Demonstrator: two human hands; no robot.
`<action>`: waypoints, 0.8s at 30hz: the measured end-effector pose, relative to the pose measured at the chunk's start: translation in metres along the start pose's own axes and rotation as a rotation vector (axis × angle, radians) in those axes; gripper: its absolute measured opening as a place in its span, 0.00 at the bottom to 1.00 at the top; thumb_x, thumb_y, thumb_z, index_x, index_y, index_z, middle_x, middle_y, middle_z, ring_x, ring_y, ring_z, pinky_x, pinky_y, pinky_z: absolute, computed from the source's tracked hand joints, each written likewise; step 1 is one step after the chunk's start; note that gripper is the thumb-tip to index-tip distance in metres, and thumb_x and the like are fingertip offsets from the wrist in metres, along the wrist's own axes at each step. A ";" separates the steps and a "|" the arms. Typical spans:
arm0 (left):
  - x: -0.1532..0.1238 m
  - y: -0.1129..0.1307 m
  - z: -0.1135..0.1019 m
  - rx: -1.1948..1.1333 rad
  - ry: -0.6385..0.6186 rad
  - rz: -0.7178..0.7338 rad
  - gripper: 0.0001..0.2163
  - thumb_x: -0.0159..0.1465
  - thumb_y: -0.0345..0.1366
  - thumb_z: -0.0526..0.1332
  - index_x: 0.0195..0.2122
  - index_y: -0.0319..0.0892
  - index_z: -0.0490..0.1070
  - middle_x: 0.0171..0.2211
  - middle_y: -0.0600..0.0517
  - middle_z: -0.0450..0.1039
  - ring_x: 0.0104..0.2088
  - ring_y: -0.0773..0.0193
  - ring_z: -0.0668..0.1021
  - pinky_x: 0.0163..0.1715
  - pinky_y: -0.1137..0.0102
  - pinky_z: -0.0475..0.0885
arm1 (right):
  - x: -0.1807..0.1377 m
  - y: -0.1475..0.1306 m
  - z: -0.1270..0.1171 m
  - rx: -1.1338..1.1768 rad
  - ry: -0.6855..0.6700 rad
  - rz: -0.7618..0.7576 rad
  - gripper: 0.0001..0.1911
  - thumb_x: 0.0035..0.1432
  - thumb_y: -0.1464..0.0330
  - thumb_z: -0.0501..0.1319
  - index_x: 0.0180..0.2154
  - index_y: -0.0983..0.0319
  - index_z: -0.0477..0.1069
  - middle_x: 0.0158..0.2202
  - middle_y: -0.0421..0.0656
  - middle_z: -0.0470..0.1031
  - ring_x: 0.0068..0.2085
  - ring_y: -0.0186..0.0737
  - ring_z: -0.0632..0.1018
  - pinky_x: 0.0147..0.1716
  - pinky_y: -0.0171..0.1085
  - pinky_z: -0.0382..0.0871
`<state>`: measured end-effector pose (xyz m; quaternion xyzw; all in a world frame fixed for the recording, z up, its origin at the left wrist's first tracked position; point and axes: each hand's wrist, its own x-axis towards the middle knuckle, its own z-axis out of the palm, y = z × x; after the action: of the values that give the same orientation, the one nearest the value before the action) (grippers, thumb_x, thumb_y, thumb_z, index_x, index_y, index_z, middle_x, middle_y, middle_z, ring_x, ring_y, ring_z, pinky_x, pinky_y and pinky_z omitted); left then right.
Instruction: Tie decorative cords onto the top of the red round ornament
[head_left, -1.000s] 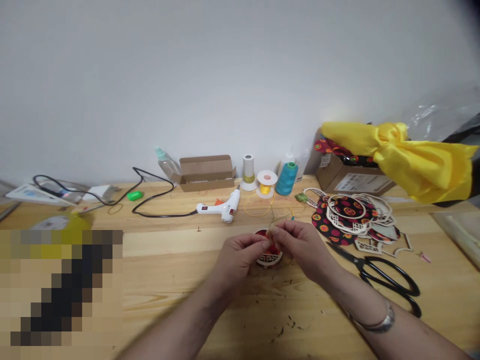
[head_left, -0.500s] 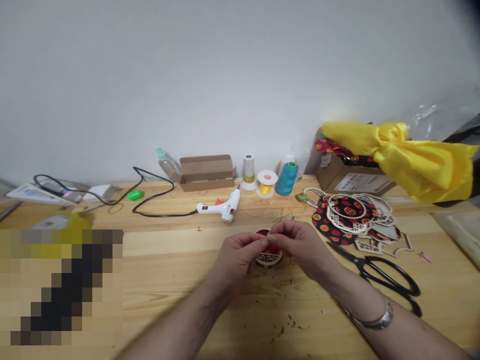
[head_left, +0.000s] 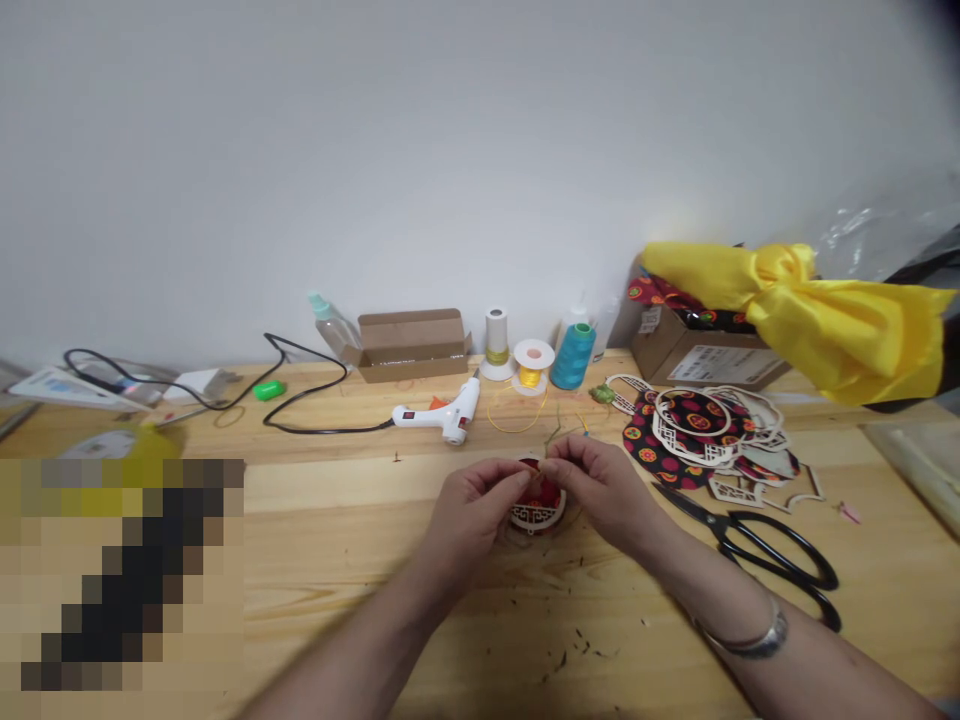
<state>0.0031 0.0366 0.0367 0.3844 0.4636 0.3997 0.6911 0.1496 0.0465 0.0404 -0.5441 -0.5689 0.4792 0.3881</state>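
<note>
A round ornament (head_left: 537,515) with red cloth and a pale cut-out lattice frame lies on the wooden table beneath my fingertips. Over its left upper edge, my left hand (head_left: 476,505) pinches thumb and forefinger together; what is between them is too small to make out. My right hand (head_left: 596,485) faces it, closed in a pinch at the ornament's upper right. A thin greenish-yellow cord (head_left: 553,435) sticks up from the right fingertips. The hands hide the ornament's upper rim on both sides.
Behind stand a white glue gun (head_left: 442,415), a yellow cord spool (head_left: 531,378) and a teal thread cone (head_left: 573,357). At right lie black scissors (head_left: 780,550), patterned cloth with wooden frames (head_left: 694,425), and a cardboard box (head_left: 712,355) draped with yellow satin (head_left: 847,320).
My fingertips have moved slightly apart, the right hand shifting a little to the right. More of the ornament's red cloth shows between them.
</note>
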 end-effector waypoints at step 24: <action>0.001 -0.011 -0.002 0.509 -0.054 0.372 0.02 0.50 0.32 0.63 0.22 0.43 0.75 0.55 0.47 0.60 0.57 0.55 0.59 0.53 0.63 0.57 | -0.002 0.003 0.002 0.542 -0.145 0.159 0.12 0.48 0.64 0.61 0.23 0.63 0.60 0.19 0.35 0.66 0.19 0.26 0.64 0.17 0.28 0.53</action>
<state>0.0031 0.0334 0.0259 0.6335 0.4519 0.3802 0.4998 0.1489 0.0437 0.0374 -0.4277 -0.4020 0.6801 0.4391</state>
